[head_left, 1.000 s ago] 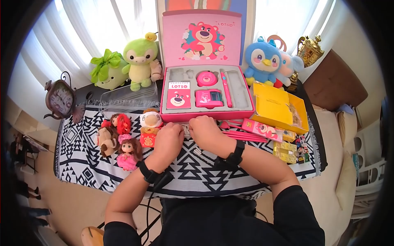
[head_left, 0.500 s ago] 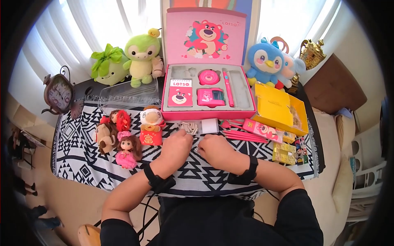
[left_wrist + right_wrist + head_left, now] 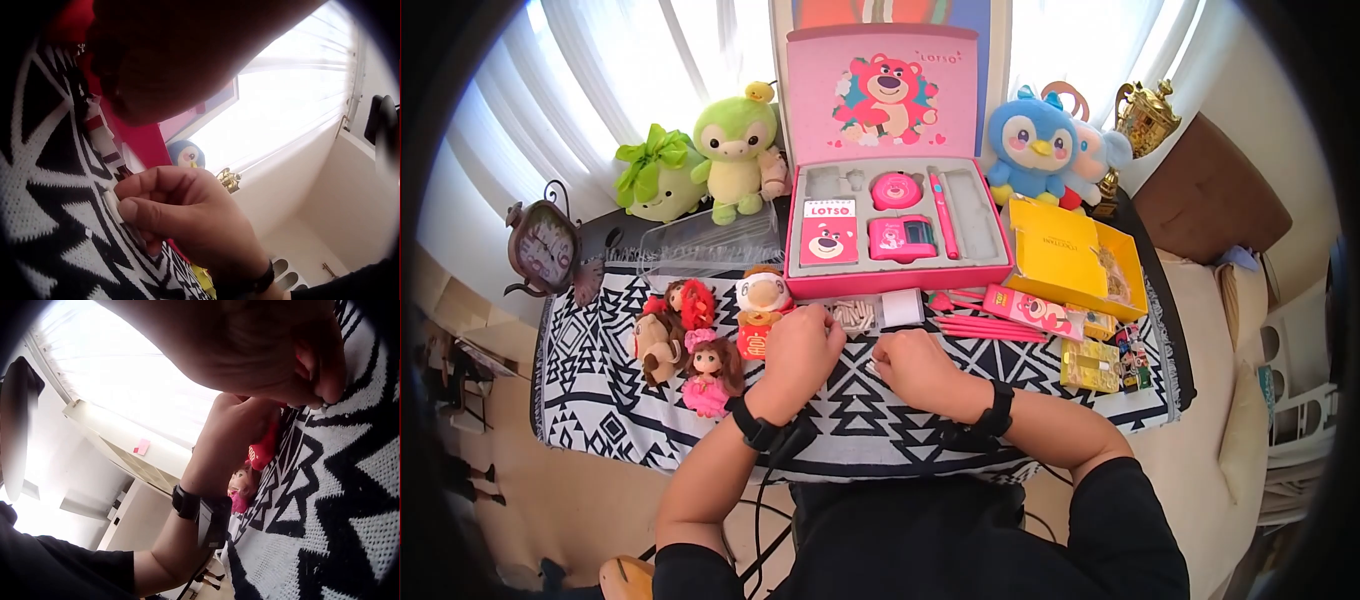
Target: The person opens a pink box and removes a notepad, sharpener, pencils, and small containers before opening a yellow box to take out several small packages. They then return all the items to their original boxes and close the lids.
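Observation:
My right hand [image 3: 922,368] is low over the patterned cloth, its thumb and forefinger pinching a short white stick [image 3: 114,206], best seen in the left wrist view. My left hand [image 3: 803,345] has its fingers bent beside a small clear tray of several short white sticks [image 3: 855,317]. Its fingertips are hidden in the head view and dark in the left wrist view, so I cannot tell whether it holds anything. A white block [image 3: 902,307] stands right of the tray. Behind both hands is an open pink gift box [image 3: 900,285] with a notepad, sharpener and pen in grey foam.
Small dolls [image 3: 712,375] and a plush in red [image 3: 762,300] sit left of my left hand. Pink pencils [image 3: 992,330], a yellow box [image 3: 1065,250] and a clear yellow case [image 3: 1090,365] lie right. Plush toys [image 3: 740,155], a clock [image 3: 548,245] and a clear lid [image 3: 710,240] are behind.
Both hands have drawn back from over the tray, uncovering it and the white block. The left hand has shifted left; the right hand now pinches a white stick over the cloth.

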A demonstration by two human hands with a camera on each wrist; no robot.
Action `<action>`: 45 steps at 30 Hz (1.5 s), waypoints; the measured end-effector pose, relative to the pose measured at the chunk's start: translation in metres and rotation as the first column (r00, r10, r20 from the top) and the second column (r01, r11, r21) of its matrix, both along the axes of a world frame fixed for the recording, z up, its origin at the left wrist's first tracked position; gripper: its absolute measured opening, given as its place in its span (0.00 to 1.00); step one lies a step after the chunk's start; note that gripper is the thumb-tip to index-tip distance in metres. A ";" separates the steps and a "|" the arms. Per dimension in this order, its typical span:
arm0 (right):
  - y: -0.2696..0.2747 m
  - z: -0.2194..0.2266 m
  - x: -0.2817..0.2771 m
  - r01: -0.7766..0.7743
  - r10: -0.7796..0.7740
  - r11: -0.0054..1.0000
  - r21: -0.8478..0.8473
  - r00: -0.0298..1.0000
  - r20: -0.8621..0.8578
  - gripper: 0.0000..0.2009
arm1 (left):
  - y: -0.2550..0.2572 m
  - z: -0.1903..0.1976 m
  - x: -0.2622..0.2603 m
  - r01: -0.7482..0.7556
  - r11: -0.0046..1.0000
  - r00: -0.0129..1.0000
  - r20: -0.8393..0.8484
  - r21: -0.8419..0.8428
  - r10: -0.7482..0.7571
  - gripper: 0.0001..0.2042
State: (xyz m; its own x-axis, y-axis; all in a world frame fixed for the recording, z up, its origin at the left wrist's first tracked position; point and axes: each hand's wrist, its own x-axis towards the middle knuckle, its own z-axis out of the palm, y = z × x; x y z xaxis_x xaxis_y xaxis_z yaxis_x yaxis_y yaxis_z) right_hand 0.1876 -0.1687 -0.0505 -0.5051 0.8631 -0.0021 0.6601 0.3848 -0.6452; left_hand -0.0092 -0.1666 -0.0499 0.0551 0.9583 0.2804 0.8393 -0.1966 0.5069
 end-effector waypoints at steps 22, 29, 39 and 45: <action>0.039 0.007 -0.013 0.104 -0.085 0.945 0.310 0.993 -0.076 0.06 | -0.029 -0.001 0.009 0.328 0.944 0.944 0.000 -0.036 -0.329 0.07; 0.062 -0.010 -0.040 0.098 -0.158 0.966 0.240 0.957 0.245 0.07 | -0.027 -0.005 0.014 0.445 0.895 0.891 -0.092 -0.023 -0.445 0.07; 0.009 0.005 0.010 -0.124 0.116 0.982 0.142 0.991 0.064 0.08 | -0.033 -0.007 0.004 0.530 0.848 0.835 -0.180 0.007 -0.520 0.04; 0.000 -0.007 0.004 -0.119 0.114 0.980 0.162 0.993 0.039 0.09 | -0.037 0.003 -0.006 0.297 0.950 0.954 0.018 0.096 -0.300 0.05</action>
